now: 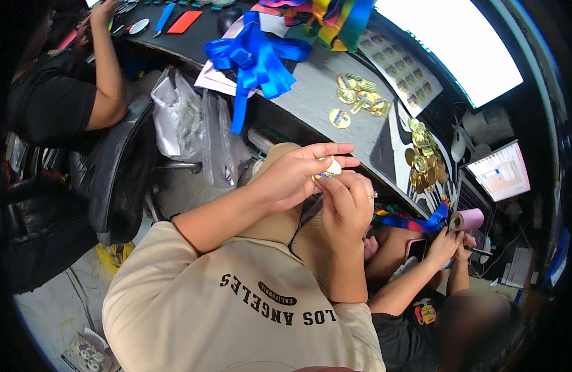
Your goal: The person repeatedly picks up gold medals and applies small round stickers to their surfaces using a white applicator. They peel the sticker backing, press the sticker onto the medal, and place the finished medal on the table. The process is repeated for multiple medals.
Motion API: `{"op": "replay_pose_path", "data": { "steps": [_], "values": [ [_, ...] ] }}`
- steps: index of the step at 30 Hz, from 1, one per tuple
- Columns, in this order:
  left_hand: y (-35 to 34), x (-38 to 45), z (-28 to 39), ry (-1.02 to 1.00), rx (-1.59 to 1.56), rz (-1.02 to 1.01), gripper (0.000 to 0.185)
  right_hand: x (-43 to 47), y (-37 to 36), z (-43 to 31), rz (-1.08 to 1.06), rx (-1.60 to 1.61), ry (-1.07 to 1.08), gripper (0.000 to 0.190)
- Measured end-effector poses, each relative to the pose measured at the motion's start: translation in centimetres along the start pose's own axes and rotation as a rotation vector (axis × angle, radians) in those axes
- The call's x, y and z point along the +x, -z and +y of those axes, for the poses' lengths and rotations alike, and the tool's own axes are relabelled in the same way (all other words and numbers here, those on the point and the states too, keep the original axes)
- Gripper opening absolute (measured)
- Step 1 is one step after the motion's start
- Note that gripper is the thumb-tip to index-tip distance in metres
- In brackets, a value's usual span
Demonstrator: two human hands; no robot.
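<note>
My left hand (297, 174) holds a round gold medal (331, 168) between thumb and fingers, with other fingers stretched out. My right hand (346, 200), a ring on one finger, pinches the medal's lower edge; whether it grips a sticker there I cannot tell. Beyond my hands, on the grey desk, lie a round printed piece (340, 118) and a loose pile of gold medals (364, 95). Farther right rests a heap of more gold medals (421, 158). A sheet of round printed stickers (402, 69) lies by the bright screen.
Blue ribbons (255, 58) hang over the desk edge. Colourful ribbons (337, 21) lie at the back. A co-worker's hands (448, 246) are at the right near a pink roll (467, 219). Another person (67, 88) sits at the left by a black chair (123, 172); plastic bags (179, 116) hang beside it.
</note>
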State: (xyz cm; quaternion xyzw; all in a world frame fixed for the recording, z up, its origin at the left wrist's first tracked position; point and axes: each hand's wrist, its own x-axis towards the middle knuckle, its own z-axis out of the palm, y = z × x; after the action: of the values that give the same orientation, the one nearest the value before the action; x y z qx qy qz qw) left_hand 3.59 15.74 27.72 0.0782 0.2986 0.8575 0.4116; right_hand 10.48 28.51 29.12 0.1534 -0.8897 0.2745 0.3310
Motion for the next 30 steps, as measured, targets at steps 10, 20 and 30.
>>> {"op": "replay_pose_path", "data": {
  "steps": [10,20,30],
  "values": [
    [5.1,-3.7,-0.3,-0.221,-0.099,0.388,0.034,-2.9,-4.9,0.0,0.010,0.305,0.235,0.019],
    [9.7,-12.5,7.1,-0.683,0.055,0.716,0.047,-8.9,-19.5,-1.3,-0.708,0.516,0.065,0.019],
    [9.1,-11.9,6.6,-0.479,-0.230,0.386,0.048,-4.0,-15.2,-3.7,-0.092,0.467,-0.196,0.034]
  ]
}}
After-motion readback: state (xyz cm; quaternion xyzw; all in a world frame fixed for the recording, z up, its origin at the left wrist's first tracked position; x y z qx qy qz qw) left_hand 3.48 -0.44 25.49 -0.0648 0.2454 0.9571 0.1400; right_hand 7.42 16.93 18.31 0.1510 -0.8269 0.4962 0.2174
